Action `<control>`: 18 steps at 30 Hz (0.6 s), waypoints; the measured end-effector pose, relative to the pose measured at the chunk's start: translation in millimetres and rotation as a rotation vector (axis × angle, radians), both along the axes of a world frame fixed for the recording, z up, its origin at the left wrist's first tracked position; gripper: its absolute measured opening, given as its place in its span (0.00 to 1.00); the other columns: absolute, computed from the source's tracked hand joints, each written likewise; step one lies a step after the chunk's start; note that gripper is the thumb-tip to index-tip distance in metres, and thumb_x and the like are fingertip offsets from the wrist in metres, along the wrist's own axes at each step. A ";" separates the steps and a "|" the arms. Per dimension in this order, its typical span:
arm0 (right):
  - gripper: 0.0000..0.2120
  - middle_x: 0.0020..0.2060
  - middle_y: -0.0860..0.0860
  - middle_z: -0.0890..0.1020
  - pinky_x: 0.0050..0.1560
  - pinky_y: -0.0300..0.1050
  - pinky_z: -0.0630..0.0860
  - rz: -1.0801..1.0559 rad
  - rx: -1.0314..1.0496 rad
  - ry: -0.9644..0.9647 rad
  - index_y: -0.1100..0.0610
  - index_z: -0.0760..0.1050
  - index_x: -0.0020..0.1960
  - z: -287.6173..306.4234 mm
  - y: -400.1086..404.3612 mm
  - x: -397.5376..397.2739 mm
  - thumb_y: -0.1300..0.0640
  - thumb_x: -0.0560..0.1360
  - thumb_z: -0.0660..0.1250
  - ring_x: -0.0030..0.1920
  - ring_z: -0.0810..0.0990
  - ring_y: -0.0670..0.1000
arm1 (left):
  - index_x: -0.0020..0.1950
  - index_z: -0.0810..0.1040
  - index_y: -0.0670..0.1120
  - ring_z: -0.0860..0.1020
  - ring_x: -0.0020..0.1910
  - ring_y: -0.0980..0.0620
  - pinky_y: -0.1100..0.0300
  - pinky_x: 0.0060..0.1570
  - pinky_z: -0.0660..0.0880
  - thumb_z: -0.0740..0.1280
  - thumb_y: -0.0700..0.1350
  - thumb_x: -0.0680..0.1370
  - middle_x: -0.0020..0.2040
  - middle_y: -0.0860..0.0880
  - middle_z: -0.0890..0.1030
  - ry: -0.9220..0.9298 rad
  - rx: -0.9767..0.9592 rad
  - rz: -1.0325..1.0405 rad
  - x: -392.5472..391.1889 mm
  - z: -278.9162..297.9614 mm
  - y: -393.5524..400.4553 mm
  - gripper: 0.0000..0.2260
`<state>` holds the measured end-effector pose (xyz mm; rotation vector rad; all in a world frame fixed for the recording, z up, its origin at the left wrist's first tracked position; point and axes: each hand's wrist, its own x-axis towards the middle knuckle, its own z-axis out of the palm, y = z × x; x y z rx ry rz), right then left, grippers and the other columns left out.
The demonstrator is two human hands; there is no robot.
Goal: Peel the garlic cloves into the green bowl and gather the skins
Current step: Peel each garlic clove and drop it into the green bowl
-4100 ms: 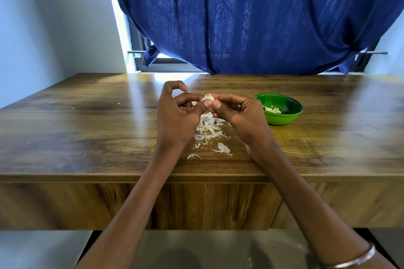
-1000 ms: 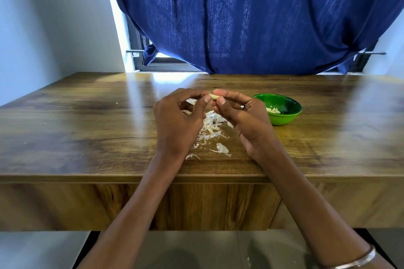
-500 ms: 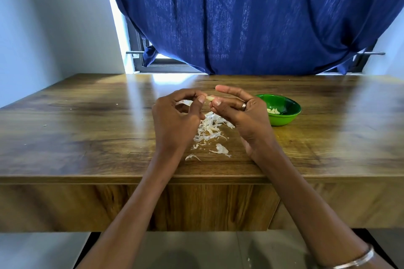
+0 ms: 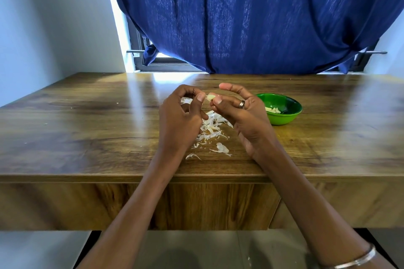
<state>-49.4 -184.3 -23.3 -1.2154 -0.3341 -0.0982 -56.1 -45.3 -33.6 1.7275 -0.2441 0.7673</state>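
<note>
Between both raised hands, the right hand (image 4: 240,113) pinches the small pale garlic clove (image 4: 210,96); the left hand (image 4: 181,116), fingers curled, picks at its skin. Strip it over the white papery skin pile (image 4: 211,128) on the brown wooden counter (image 4: 87,133), then drop the clove into the round green plastic bowl (image 4: 282,117)

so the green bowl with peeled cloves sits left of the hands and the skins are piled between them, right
Not quite. The head view shows the green bowl to the right of the right hand, not left of the hands. The skins do lie between the hands.

Garlic clove (image 4: 210,96) now mostly bare, right hand (image 4: 238,113) index finger lifted off it
</note>
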 end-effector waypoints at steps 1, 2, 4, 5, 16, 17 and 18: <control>0.17 0.44 0.56 0.87 0.56 0.43 0.82 0.007 -0.012 -0.003 0.57 0.77 0.60 -0.1 0.0 -0.1 0.68 0.74 0.72 0.48 0.86 0.49 | 0.46 0.78 0.52 0.83 0.33 0.52 0.52 0.28 0.79 0.68 0.41 0.82 0.40 0.63 0.81 -0.005 -0.002 0.001 0.3 0.1 0.2 0.07; 0.17 0.44 0.56 0.87 0.56 0.43 0.82 0.009 -0.029 -0.008 0.57 0.76 0.60 -0.2 0.1 -0.2 0.68 0.74 0.72 0.48 0.86 0.49 | 0.46 0.78 0.51 0.83 0.33 0.51 0.53 0.29 0.80 0.68 0.40 0.82 0.40 0.62 0.81 -0.010 -0.006 0.004 0.4 0.2 0.4 0.07; 0.17 0.44 0.56 0.87 0.56 0.43 0.82 0.001 -0.064 -0.025 0.57 0.77 0.60 -0.3 0.2 -0.3 0.68 0.74 0.72 0.48 0.86 0.49 | 0.46 0.78 0.51 0.83 0.33 0.51 0.54 0.29 0.80 0.68 0.40 0.82 0.40 0.60 0.81 -0.017 -0.010 0.017 0.0 0.5 0.7 0.07; 0.17 0.44 0.56 0.87 0.55 0.43 0.82 -0.004 -0.082 -0.031 0.57 0.77 0.60 -0.4 0.4 -0.2 0.68 0.74 0.72 0.48 0.86 0.49 | 0.47 0.78 0.50 0.83 0.33 0.51 0.53 0.29 0.80 0.68 0.40 0.82 0.41 0.58 0.81 -0.019 -0.014 0.027 -0.1 0.4 0.9 0.06; 0.19 0.48 0.56 0.87 0.52 0.41 0.82 -0.079 -0.203 -0.099 0.55 0.77 0.61 -1.6 0.9 -0.4 0.67 0.73 0.74 0.51 0.87 0.50 | 0.52 0.85 0.45 0.85 0.35 0.55 0.51 0.35 0.83 0.74 0.38 0.77 0.45 0.53 0.86 -0.050 -0.077 0.118 0.6 -1.7 5.3 0.06; 0.19 0.48 0.55 0.87 0.51 0.40 0.82 -0.090 -0.210 -0.102 0.55 0.77 0.62 -2.0 1.0 -0.1 0.67 0.73 0.75 0.51 0.87 0.50 | 0.52 0.86 0.46 0.85 0.37 0.55 0.49 0.38 0.83 0.75 0.38 0.76 0.44 0.54 0.86 -0.049 -0.080 0.134 1.1 -2.2 5.9 0.07; 0.19 0.48 0.55 0.87 0.51 0.40 0.82 -0.102 -0.214 -0.105 0.55 0.77 0.62 -2.4 1.0 0.0 0.67 0.73 0.75 0.51 0.87 0.49 | 0.52 0.86 0.47 0.86 0.39 0.55 0.48 0.40 0.83 0.75 0.38 0.75 0.43 0.54 0.87 -0.046 -0.084 0.146 1.8 -2.7 6.7 0.07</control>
